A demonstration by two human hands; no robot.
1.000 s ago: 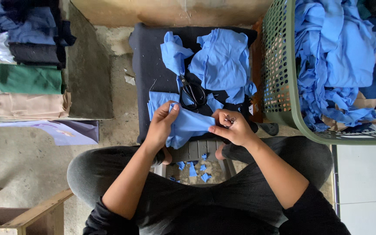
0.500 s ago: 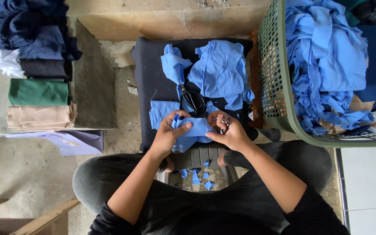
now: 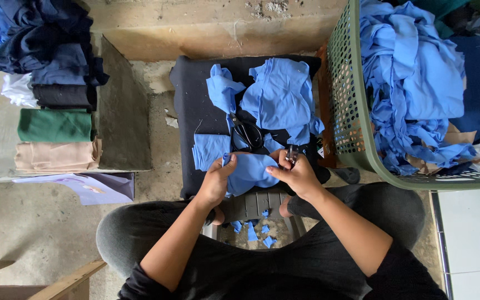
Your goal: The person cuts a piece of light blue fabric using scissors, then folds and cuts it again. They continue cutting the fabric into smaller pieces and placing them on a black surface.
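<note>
Dark worktop: left hand grips blue cloth; right hand pinches a small snipper, mostly hidden in its fingers.

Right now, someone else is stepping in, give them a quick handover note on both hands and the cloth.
Left hand: grips the left edge of a blue cloth piece.
Right hand: pinches the cloth's right edge and holds a small snipping tool.
Black scissors lie unused on the dark cushion, among other blue pieces.
Done: blue offcuts on the floor.
Left: green basket full of blue fabric.
</note>
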